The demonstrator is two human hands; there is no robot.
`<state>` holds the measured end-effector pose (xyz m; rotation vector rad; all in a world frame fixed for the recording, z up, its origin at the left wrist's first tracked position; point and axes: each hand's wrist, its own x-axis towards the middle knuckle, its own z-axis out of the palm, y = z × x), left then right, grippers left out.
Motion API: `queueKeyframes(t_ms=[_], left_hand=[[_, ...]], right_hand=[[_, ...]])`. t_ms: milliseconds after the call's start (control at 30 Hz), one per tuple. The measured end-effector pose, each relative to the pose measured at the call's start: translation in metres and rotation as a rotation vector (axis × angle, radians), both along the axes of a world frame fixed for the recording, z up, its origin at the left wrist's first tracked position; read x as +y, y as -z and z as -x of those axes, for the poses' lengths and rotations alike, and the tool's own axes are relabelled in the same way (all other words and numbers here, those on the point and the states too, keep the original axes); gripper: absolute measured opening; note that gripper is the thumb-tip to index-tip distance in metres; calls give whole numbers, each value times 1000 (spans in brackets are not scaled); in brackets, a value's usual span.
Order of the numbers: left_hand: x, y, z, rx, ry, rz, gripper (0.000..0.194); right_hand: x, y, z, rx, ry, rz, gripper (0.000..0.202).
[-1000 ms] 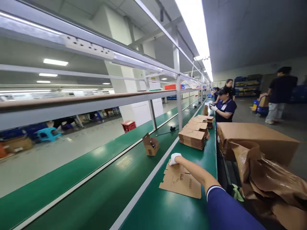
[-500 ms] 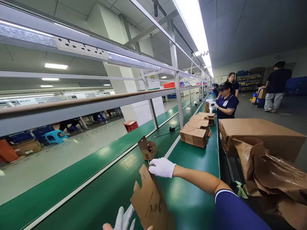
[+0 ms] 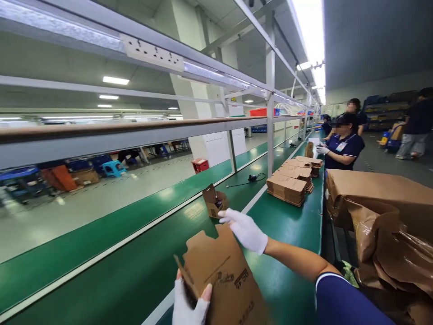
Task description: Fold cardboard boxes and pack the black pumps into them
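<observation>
Two gloved hands are opening a flat carton.
Left hand is gripping its lower edge, right hand pinching the top flap; still unformed.

Both hands wear white fabric gloves: left hand, right hand. The right arm's short navy sleeve has a thin white-trimmed cuff.

A flat carton sits between both hands, the left hand at 6 o'clock, the right hand at its top. An open small box lies on the conveyor belt at 12 o'clock; a stack of flat cartons at 1 o'clock, a co-worker behind it.
</observation>
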<state>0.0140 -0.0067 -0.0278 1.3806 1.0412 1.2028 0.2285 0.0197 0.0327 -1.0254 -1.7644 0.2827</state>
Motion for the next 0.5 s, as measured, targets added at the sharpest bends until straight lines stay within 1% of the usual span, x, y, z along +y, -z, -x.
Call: queueKeyframes(t_ms=[33,67,100,133,200,267,333,400,467,500], left_hand=[[-2,-3,-1,-26,4,28,93],[-4,-6,-1,-55,10,52,92],[-6,-8,-1,-90,20,77,91],[-8,-11,-1,-129,26,97,90],[-10,-14,0,-208,26,120,90],[-12,-14,2,-261,15,112,90],[-13,-13,5,-271,-2,64,92],[-14,-11,7,-247,-17,10,93],[-16,-12,11,-190,-15,-41,95],[-17,-13,13,-150,5,-70,96]], right_hand=[[-4,-6,2,-33,39,-132,39],[-8,-11,5,-118,43,-247,38],[-11,-17,7,-242,21,-326,36],[-12,-21,10,-383,-21,-353,33],[-13,-27,16,-613,-74,-311,34],[-11,-27,22,-736,-81,-236,42],[-9,-25,27,-802,-139,-176,46],[-7,-21,31,-857,-236,-117,44],[-5,-19,33,-893,-322,-86,42],[-5,-19,33,-906,-355,-83,43]])
